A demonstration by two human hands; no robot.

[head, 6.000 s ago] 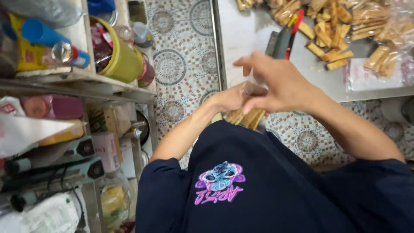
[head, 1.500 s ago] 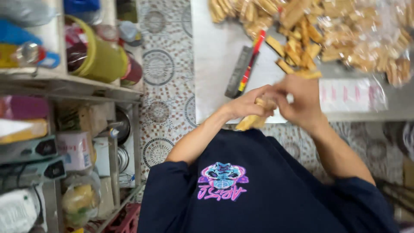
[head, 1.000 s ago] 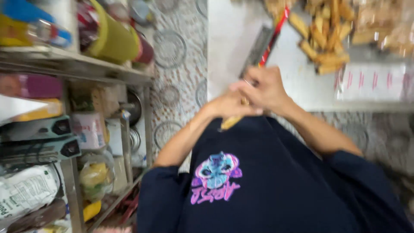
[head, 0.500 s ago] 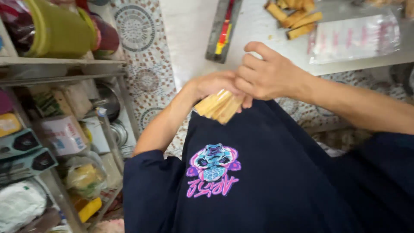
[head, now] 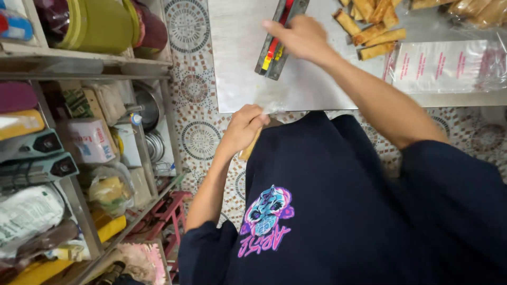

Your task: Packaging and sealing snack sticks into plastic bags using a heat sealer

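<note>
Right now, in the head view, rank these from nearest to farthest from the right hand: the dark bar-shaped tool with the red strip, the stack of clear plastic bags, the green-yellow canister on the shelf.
1. The dark bar-shaped tool with the red strip: on the table, under the right hand.
2. The stack of clear plastic bags: on the table's right side.
3. The green-yellow canister: far left, on the shelf.

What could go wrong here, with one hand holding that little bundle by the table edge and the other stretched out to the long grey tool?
1. The left hand alone grips the bag of sticks off the table edge; the sticks might slip out onto the tiled floor.
2. The right hand reaches the grey tool beside loose sticks; a careless sweep may scatter them.
3. The clear bags lie near the table edge and could slide off.
</note>
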